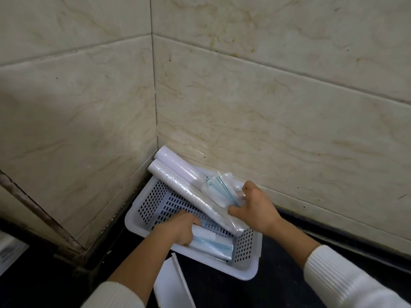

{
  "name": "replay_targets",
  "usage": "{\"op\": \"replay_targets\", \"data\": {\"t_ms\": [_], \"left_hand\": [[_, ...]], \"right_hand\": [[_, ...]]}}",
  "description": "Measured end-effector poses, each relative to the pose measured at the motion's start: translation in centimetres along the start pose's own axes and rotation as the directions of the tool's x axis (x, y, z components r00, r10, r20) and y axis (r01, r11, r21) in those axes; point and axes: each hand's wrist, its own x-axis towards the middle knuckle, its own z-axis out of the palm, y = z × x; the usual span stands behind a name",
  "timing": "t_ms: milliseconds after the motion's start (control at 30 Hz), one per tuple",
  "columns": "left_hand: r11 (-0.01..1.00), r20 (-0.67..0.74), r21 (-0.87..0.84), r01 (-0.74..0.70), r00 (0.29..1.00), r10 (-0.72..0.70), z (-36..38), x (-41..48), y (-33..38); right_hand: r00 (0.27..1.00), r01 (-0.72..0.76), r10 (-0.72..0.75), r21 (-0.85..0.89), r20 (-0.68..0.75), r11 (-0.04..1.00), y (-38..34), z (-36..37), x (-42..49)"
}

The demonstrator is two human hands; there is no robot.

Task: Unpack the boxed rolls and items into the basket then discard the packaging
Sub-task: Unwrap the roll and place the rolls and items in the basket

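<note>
A white perforated plastic basket (142, 216) sits in the corner of a dark counter. Two long white rolls lie slanted across it, the smooth roll (175, 166) behind and the textured wrapped roll (191, 194) in front, their upper ends over the basket's far rim. My left hand (180, 228) is inside the basket, closed on a flat blue-and-white packet (213, 244) lying along the near wall. My right hand (255, 206) grips a clear plastic bag of blue-edged items (219, 185) at the basket's far right, touching the textured roll.
Beige marble-look tiled walls (266, 107) meet in a corner right behind the basket. An open white cardboard box flap (171, 283) lies on the black counter (278, 285) just in front of the basket. A pale object (9, 247) shows at the left edge.
</note>
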Motion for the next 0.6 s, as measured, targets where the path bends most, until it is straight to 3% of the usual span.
{"op": "replay_targets", "data": {"t_ms": [167,300,400,500,600], "left_hand": [[1.0,-0.006,-0.001,0.016,1.0,-0.016,0.4,-0.1,0.5],[0.977,-0.056,0.17,0.126,0.991,-0.118,-0.2,-0.6,0.0],[0.964,0.0,0.24,0.115,0.993,-0.118,-0.3,-0.7,0.2],[0.99,0.029,0.124,0.072,0.997,-0.077,-0.3,-0.8,0.5],[0.995,0.061,-0.102,0.011,0.998,-0.005,-0.7,-1.0,0.5]], "right_hand": [[0.997,0.008,-0.012,0.064,0.071,0.998,-0.6,0.8,-0.6],[0.997,0.006,-0.012,0.077,0.082,0.997,-0.9,1.1,-1.0],[0.999,-0.005,0.002,0.075,0.033,0.997,-0.9,0.7,-1.1],[1.0,-0.022,0.023,0.084,-0.014,0.996,-0.4,-0.1,-0.9],[0.997,-0.05,0.055,0.094,-0.051,0.994,0.1,-0.6,-0.7]]}}
